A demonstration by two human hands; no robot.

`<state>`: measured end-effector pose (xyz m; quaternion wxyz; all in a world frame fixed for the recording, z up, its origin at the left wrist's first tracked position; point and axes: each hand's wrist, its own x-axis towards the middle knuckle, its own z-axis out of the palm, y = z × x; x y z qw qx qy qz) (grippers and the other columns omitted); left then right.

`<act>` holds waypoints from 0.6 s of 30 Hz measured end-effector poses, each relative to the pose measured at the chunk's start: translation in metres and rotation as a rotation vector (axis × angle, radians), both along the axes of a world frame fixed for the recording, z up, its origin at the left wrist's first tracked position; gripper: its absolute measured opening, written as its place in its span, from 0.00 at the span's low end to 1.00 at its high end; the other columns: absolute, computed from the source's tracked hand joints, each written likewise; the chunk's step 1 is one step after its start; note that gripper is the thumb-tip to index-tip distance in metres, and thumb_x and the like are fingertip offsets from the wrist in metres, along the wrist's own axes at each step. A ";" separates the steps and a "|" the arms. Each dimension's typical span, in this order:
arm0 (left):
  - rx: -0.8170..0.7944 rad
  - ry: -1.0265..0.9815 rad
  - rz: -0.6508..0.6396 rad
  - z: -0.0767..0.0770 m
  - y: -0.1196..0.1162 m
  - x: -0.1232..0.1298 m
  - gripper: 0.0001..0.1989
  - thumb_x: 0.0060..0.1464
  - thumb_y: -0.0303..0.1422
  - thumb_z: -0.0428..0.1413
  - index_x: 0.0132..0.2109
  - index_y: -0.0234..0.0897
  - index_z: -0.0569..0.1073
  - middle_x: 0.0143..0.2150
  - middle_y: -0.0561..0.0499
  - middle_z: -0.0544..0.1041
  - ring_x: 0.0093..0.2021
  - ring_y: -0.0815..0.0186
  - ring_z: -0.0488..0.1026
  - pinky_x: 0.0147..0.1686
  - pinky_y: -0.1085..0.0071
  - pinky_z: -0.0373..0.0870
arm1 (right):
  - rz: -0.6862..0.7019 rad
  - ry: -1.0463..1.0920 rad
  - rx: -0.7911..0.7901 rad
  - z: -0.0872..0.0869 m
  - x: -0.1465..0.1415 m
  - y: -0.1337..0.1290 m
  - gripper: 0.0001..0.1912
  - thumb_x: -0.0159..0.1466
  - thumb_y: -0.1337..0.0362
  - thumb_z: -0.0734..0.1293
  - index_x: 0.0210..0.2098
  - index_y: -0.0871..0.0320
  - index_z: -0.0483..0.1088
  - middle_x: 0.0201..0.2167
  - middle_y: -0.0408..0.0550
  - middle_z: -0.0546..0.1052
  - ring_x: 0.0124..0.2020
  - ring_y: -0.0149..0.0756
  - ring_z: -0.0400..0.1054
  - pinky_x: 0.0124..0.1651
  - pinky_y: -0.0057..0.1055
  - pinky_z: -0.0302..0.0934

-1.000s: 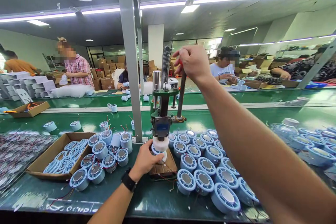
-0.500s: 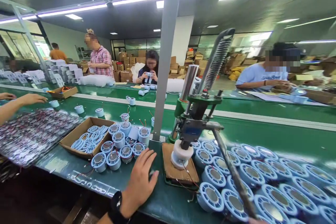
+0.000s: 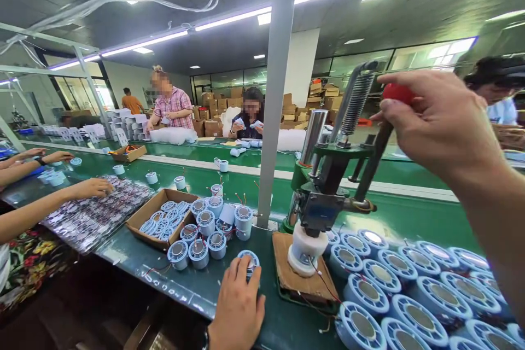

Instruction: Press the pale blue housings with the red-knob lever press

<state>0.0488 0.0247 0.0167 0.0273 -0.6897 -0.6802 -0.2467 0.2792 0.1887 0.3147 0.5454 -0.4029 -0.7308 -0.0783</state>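
Note:
My left hand (image 3: 241, 301) has its fingers curled over a light-blue round housing with a metal disc in its top (image 3: 248, 260), at the bench's front edge. Raised at the right, my right hand (image 3: 441, 115) grips the red knob (image 3: 397, 94) on the lever (image 3: 374, 161) of a green hand press (image 3: 324, 197). Under the press head, a white cylindrical block (image 3: 308, 240) sits over a blue-white piece with thin wires. These rest on a brown board (image 3: 287, 270); whether the block touches the head is hard to see.
Several blue housings (image 3: 418, 314) crowd the bench right of the press; others (image 3: 198, 251) are stacked left. A cardboard box (image 3: 137, 224) holds blue rings. A grey post (image 3: 279, 98) rises behind. Co-workers' arms (image 3: 69, 202) reach in at left; other people work across the green belt (image 3: 246, 175).
The lever has swung up, with my right hand rising from the bottom edge to the upper right. My left hand now has a blue housing under its fingers. The view has shifted.

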 end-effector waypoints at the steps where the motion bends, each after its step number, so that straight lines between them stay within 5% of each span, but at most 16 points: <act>1: -0.040 -0.049 -0.039 0.004 -0.004 0.002 0.27 0.53 0.26 0.58 0.61 0.40 0.71 0.65 0.41 0.67 0.64 0.46 0.65 0.59 0.47 0.71 | 0.028 0.028 -0.007 -0.008 -0.003 -0.002 0.26 0.69 0.56 0.58 0.61 0.63 0.66 0.61 0.54 0.66 0.61 0.45 0.63 0.59 0.51 0.55; 3: -0.086 -0.141 -0.141 0.016 -0.010 0.001 0.30 0.51 0.26 0.59 0.62 0.40 0.70 0.67 0.41 0.65 0.65 0.50 0.65 0.60 0.53 0.72 | 0.093 0.192 -0.014 -0.044 -0.010 -0.015 0.29 0.68 0.54 0.61 0.66 0.55 0.60 0.66 0.52 0.61 0.60 0.45 0.65 0.59 0.52 0.59; 6: -0.021 -0.174 -0.162 0.039 -0.012 -0.031 0.25 0.56 0.27 0.55 0.61 0.41 0.70 0.65 0.44 0.68 0.63 0.57 0.68 0.62 0.60 0.70 | 0.107 0.470 -0.085 -0.136 -0.024 -0.050 0.38 0.62 0.51 0.66 0.68 0.52 0.56 0.63 0.57 0.64 0.60 0.52 0.66 0.60 0.58 0.60; 9: 0.048 -0.027 0.142 0.065 -0.001 -0.105 0.20 0.63 0.27 0.45 0.57 0.41 0.73 0.59 0.45 0.75 0.60 0.61 0.71 0.63 0.60 0.68 | 0.029 0.518 -0.374 -0.227 -0.046 -0.073 0.51 0.54 0.43 0.69 0.69 0.58 0.52 0.63 0.63 0.64 0.61 0.62 0.63 0.61 0.64 0.57; 11: 0.020 0.005 0.288 0.079 0.014 -0.166 0.21 0.61 0.24 0.43 0.56 0.33 0.74 0.57 0.39 0.76 0.59 0.55 0.72 0.63 0.54 0.66 | 0.043 0.492 -0.580 -0.266 -0.061 -0.073 0.58 0.51 0.40 0.69 0.71 0.62 0.47 0.64 0.65 0.63 0.61 0.64 0.63 0.61 0.62 0.57; 15: -0.163 0.053 0.321 0.092 0.035 -0.259 0.16 0.48 0.25 0.52 0.42 0.35 0.80 0.44 0.43 0.83 0.46 0.55 0.80 0.49 0.66 0.75 | 0.029 0.532 -0.723 -0.292 -0.076 -0.059 0.56 0.51 0.41 0.68 0.71 0.58 0.47 0.55 0.60 0.72 0.55 0.57 0.69 0.57 0.52 0.63; 18: -0.211 0.105 0.264 0.090 0.032 -0.285 0.15 0.41 0.29 0.53 0.36 0.37 0.80 0.40 0.48 0.84 0.43 0.58 0.81 0.45 0.73 0.74 | 0.027 0.611 -0.596 -0.296 -0.081 -0.055 0.51 0.55 0.44 0.68 0.70 0.58 0.48 0.55 0.59 0.73 0.54 0.54 0.70 0.56 0.50 0.64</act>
